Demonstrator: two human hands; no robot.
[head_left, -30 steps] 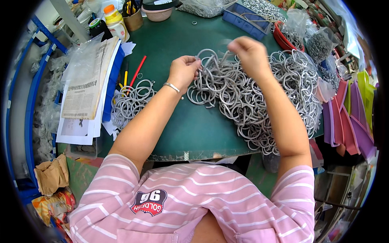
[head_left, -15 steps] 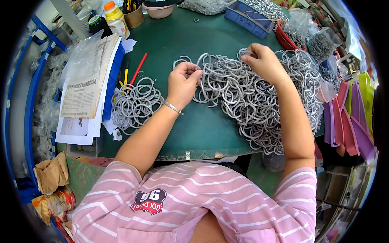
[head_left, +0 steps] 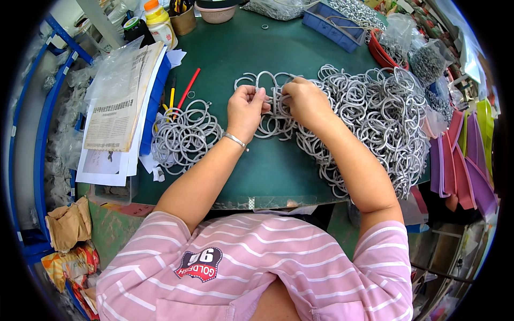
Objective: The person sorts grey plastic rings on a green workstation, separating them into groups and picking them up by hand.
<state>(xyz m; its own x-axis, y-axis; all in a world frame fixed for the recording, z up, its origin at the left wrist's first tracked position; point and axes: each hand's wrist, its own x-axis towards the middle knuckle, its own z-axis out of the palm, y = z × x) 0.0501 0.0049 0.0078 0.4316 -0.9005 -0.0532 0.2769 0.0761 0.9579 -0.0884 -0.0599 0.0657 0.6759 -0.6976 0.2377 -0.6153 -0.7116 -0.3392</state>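
Note:
A large heap of grey metal rings (head_left: 369, 117) spreads over the right half of the green table. At its left edge my left hand (head_left: 246, 111) is closed, thumb and fingers pinching a grey ring (head_left: 266, 73) that arches up beyond the fingertips. Close beside it, my right hand (head_left: 309, 102) is also closed, its fingertips pinched on a ring among those at the heap's edge; the grip is partly hidden. To the left of my left forearm lies a smaller pile of similar rings (head_left: 184, 134).
A red pen (head_left: 188, 87) and a yellow pen (head_left: 172, 97) lie by the small pile. Papers (head_left: 120, 107) rest on a blue tray at left. A blue bin (head_left: 333, 28), a red basket (head_left: 380, 51) and bagged parts (head_left: 428, 60) stand at the far right. The table edge (head_left: 230, 202) is nearest me.
My right hand has moved left from the top of the heap to beside my left hand. The left hand stays pinched on a ring, nearly in place.

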